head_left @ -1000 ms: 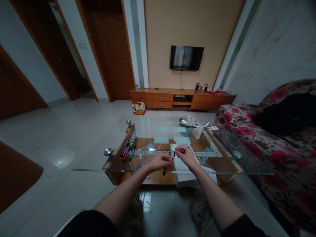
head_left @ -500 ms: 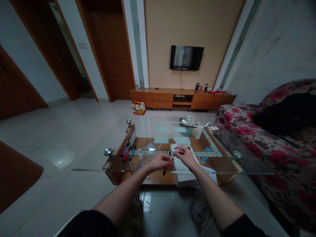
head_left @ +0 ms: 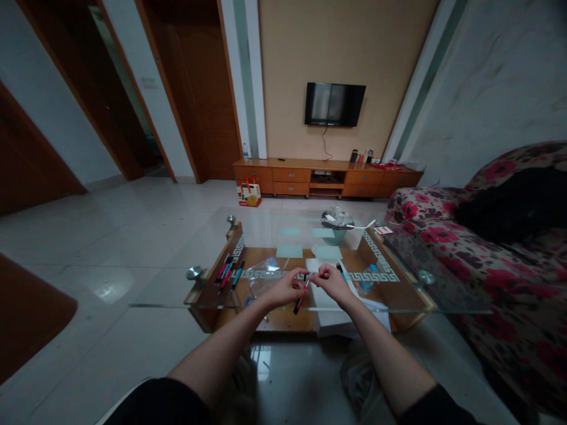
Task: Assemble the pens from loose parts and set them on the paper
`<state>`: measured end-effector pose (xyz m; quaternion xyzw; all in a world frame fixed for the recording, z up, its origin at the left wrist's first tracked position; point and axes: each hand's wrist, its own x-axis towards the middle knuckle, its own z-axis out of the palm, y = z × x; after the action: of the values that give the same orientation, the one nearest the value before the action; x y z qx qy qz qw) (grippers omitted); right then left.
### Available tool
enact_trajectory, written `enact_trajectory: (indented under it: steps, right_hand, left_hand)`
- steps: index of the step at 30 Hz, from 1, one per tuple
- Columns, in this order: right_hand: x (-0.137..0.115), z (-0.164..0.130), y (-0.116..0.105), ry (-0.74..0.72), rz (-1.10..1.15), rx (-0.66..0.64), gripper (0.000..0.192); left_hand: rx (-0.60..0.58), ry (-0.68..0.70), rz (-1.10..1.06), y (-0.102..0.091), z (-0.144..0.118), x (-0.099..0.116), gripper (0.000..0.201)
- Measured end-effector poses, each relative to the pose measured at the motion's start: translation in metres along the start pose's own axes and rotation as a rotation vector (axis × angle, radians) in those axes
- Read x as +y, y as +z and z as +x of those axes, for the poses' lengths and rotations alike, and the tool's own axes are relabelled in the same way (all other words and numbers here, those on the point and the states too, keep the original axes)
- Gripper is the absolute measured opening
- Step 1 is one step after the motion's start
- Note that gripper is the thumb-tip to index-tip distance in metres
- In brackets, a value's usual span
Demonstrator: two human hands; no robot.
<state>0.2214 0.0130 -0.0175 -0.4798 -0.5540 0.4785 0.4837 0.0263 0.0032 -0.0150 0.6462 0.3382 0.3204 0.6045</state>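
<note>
Head view, centre: left hand (head_left: pixel 287 288) pinches a red-black pen (head_left: pixel 300 299); right hand (head_left: pixel 330 280) closed on its upper end.
Left of hands: plastic bag (head_left: pixel 262 273), pens (head_left: pixel 228 272) on glass table (head_left: pixel 177 289).
Right: paper (head_left: pixel 330 307), sofa (head_left: pixel 500 260).
Upper centre: TV (head_left: pixel 335 104).

Home living room, wall-mounted television (head_left: pixel 335 104) above a long wooden media cabinet (head_left: pixel 325 176), floral sofa (head_left: pixel 482 248), glass-topped coffee table as worktop (head_left: pixel 177 283), glossy tiled floor (head_left: pixel 110 236), wooden doors (head_left: pixel 195 88)
</note>
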Motion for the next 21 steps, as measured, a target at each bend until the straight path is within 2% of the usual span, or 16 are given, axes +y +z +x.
enact_trajectory:
  steps: [5, 21]
  right_hand:
    - [0.0013, 0.0000, -0.0004, 0.003, -0.010, -0.028, 0.043]
    - [-0.0020, -0.0007, 0.0013, 0.000, -0.037, -0.028, 0.045]
  left_hand:
    - [-0.014, 0.003, -0.005, 0.0010, -0.0013, 0.0042, 0.069]
    - [-0.017, 0.022, 0.050, 0.0006, -0.0025, 0.0077, 0.069]
